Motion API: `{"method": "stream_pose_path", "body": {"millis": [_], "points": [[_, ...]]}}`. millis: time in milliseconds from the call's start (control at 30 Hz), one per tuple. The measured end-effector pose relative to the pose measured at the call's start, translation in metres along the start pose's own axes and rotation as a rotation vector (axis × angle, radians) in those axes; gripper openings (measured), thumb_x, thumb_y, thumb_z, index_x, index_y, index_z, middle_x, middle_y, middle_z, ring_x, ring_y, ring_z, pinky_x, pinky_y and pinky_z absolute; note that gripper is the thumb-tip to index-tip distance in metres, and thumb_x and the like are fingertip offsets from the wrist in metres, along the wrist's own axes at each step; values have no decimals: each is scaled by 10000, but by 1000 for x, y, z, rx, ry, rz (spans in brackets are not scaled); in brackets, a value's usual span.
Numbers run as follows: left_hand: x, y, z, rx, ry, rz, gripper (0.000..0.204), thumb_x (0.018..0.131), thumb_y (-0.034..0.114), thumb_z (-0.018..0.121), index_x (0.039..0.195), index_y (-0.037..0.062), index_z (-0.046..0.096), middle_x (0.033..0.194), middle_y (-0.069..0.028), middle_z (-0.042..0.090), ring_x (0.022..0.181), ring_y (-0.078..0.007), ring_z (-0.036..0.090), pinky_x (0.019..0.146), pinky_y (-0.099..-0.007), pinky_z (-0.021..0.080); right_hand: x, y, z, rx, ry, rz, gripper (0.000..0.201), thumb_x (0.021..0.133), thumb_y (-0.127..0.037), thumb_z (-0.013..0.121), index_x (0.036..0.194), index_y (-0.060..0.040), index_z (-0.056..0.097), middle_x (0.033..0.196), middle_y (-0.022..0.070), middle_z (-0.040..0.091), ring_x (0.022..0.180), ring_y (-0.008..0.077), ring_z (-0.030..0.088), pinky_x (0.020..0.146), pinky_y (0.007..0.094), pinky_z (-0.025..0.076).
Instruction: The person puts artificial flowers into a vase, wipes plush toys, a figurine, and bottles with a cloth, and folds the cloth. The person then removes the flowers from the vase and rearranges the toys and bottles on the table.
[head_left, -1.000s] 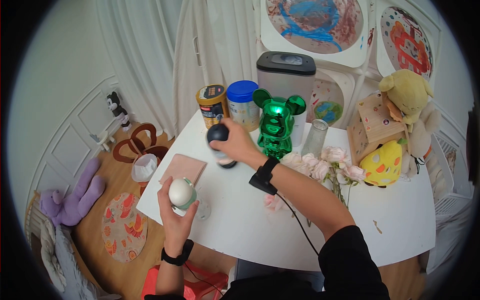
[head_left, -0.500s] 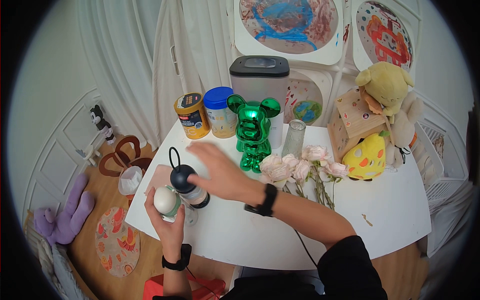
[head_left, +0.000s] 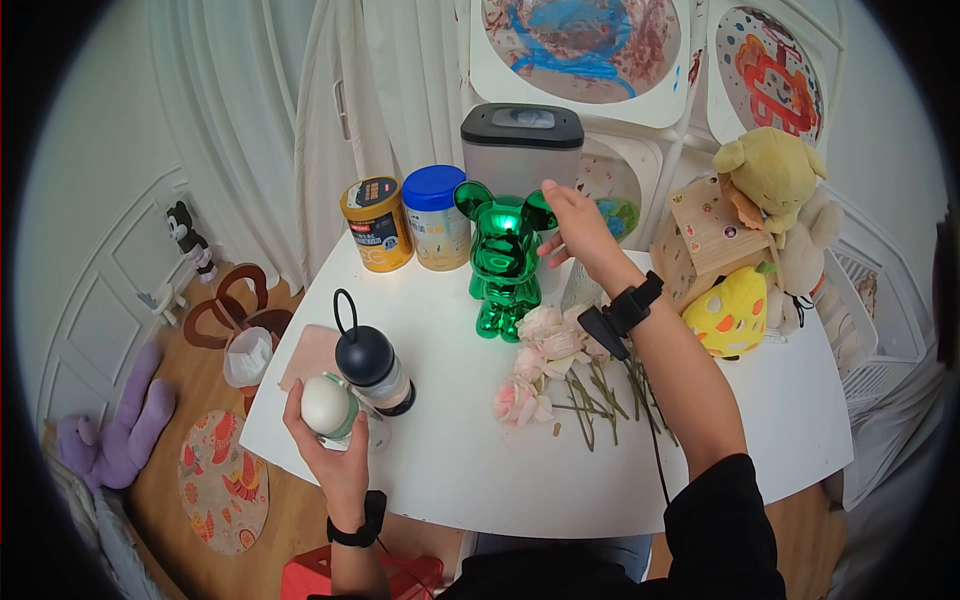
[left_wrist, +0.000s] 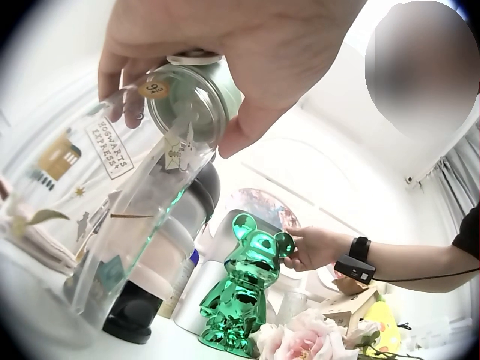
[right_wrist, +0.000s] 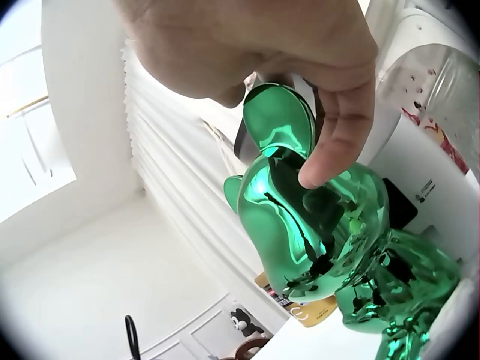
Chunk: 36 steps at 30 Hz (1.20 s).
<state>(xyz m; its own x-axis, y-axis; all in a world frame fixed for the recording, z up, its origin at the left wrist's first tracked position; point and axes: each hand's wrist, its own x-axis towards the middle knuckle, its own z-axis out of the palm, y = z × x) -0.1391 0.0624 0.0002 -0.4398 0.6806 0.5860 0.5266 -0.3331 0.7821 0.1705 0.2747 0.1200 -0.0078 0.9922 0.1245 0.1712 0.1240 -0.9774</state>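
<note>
My left hand (head_left: 335, 455) grips the white and green lid (head_left: 328, 404) of a clear bottle (left_wrist: 112, 195) printed with "Hogwarts Express". Close beside it stands a tumbler (head_left: 366, 358) with a dark domed lid, a loop strap and a black base. My right hand (head_left: 585, 235) is at one ear of a shiny green bear figure (head_left: 505, 250), which stands upright on the table. In the right wrist view its bent fingers (right_wrist: 337, 150) overlap the ear and the head, while the ear still shows between thumb and fingers.
On the white table (head_left: 450, 450), a yellow can (head_left: 378, 225) and a blue-lidded can (head_left: 437, 220) stand behind the tumbler. A tall grey container (head_left: 522, 150) rises behind the bear. Pink roses (head_left: 545, 345) lie in front, and plush toys (head_left: 725, 312) sit by a wooden house (head_left: 710, 235).
My right hand has brought the tumbler from near the cans to beside the clear bottle, let go, and moved right to the bear's ear. My left hand keeps its grip.
</note>
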Motion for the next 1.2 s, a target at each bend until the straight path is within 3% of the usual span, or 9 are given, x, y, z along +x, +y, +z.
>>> {"method": "stream_pose_path", "body": {"millis": [233,400,633,700,733,767,833,900,1200], "points": [[-4,-4,-4,2,8,-2,788,785,7,717,1478,43,343,1465,-119,394,1296,-244,479,1084,-365,400,31,33,6,140,-8,-94,520,1035,-439,479,1318,-3,511,1121,91,582,601,167,615,489,270,472],[-7,-5,-4,29,31,19,800,785,-3,716,1482,43,326,1459,-124,394,1295,-249,480,1084,-367,402,45,42,9,346,-122,-84,562,1032,-418,511,1409,-2,479,1301,103,573,589,119,562,535,248,443],[-4,-2,0,38,16,2,790,787,3,715,1476,42,330,1437,-120,411,1273,-246,499,1072,-365,416,54,39,36,438,-164,-46,564,1033,-418,514,1425,-15,472,1360,104,541,568,110,526,524,243,431],[-2,-1,2,2,-4,-22,796,778,-11,728,1468,28,332,1435,-140,395,1288,-264,482,1081,-374,403,56,36,50,466,-204,-39,546,1035,-418,513,1412,-24,490,1246,87,594,561,105,518,512,235,424],[-1,0,3,7,-2,-21,796,778,-11,728,1468,28,332,1435,-140,395,1288,-264,482,1081,-374,403,56,34,55,454,-232,-15,521,1035,-417,513,1382,-30,521,1058,51,623,555,98,512,494,229,409],[-1,2,4,-2,-3,-29,796,777,-10,729,1467,28,334,1431,-139,399,1281,-262,487,1077,-372,407,56,31,60,458,-235,-14,521,1035,-417,513,1382,-30,521,1058,51,623,555,98,512,494,229,409],[1,2,5,-7,-4,-42,795,776,-9,729,1466,27,336,1427,-139,402,1274,-260,492,1072,-370,410,59,30,71,487,-327,-41,343,1053,-424,470,1083,-101,580,792,-4,570,596,99,492,533,237,380],[0,-1,4,46,-1,-22,794,775,-10,730,1464,26,338,1420,-138,405,1268,-255,493,1069,-367,411,62,31,77,489,-315,-33,327,1053,-420,463,1001,-117,571,801,-3,578,600,98,490,535,235,374],[0,-5,11,23,30,-11,803,786,-8,714,1483,36,316,1450,-130,396,1309,-254,460,1115,-379,361,52,35,66,448,-228,-20,394,995,-462,572,1086,-80,589,926,24,607,650,111,549,581,240,441]]}}
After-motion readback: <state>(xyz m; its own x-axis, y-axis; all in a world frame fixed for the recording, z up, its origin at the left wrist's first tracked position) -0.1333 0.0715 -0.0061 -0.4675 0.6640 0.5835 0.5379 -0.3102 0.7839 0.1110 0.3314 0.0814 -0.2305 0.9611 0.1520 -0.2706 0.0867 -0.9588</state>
